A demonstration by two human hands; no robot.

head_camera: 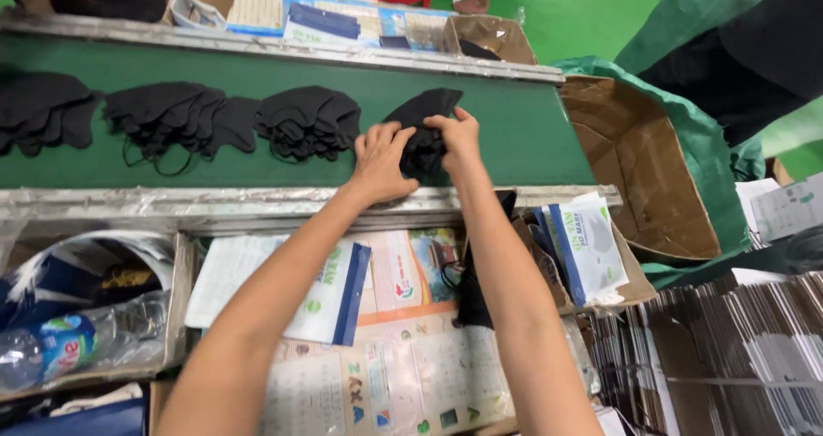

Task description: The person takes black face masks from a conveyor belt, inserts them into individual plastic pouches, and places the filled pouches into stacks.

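Observation:
A stack of black face masks [423, 136] lies on the green conveyor belt [506, 127]. Both my hands are on it. My left hand [379, 160] presses its left side with fingers bent over the stack. My right hand [458, 136] pinches its right upper edge. More piles of black masks [309, 120] [176, 114] lie in a row to the left on the belt. A black mask [473, 290] hangs under my right forearm, below the belt's metal rail [257, 203].
White and blue packaging pouches [330, 294] [591, 247] lie on the printed paper below the rail. An open cardboard box [639, 166] with green liner sits at the right. A plastic bottle [60, 346] lies at the lower left. Stacked flat cartons [737, 350] fill the lower right.

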